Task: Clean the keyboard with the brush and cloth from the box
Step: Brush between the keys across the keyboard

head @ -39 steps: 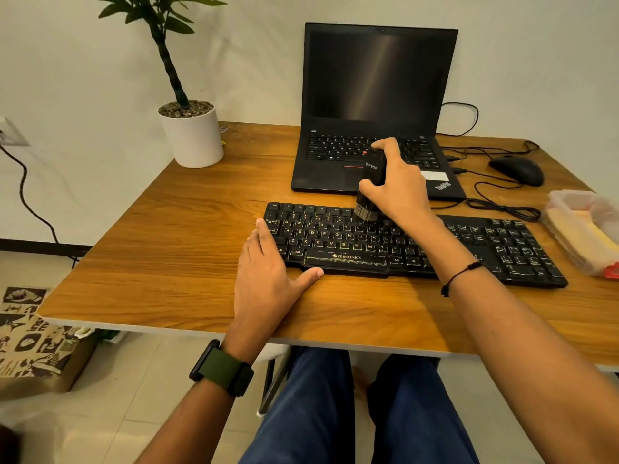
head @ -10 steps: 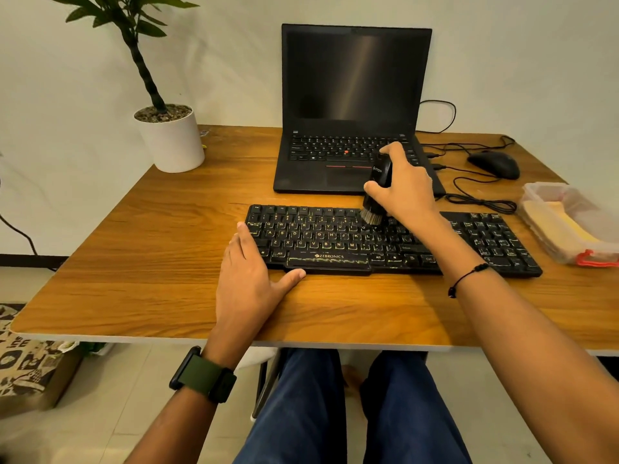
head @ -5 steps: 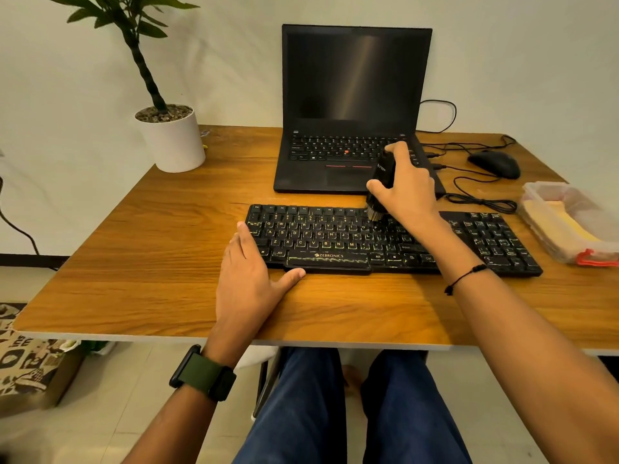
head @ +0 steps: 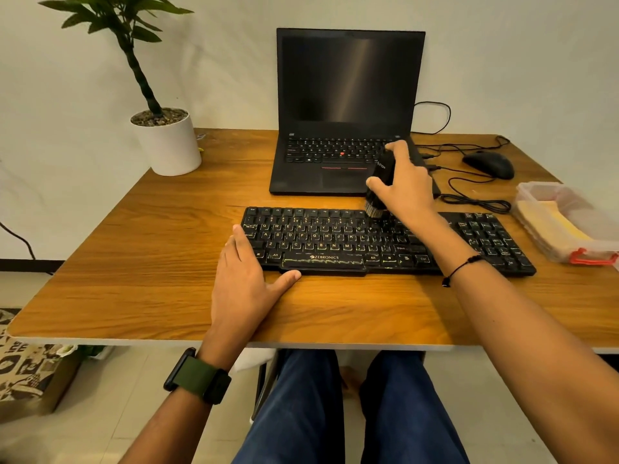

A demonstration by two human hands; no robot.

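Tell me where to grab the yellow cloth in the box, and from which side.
Probably pinch the cloth's upper fold from straight above. It lies flat in the open-topped box at the desk's right edge, and the walls block any sideways approach. The right hand is nearer but grips the brush.

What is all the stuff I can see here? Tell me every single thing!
keyboard: one, black, middle of the table
brush: one, black, bristles on the keyboard's top rows
box: one, clear with a red clip, right edge of the table
cloth: yellow, folded inside the box; count unclear
laptop: one, black, open, behind the keyboard
mouse: one, black, right of the laptop
plant pot: one, white, far left corner
table: one, brown wood
left hand: flat, against the keyboard's left end, green watch on the wrist
right hand: grips the brush, black cord on the wrist
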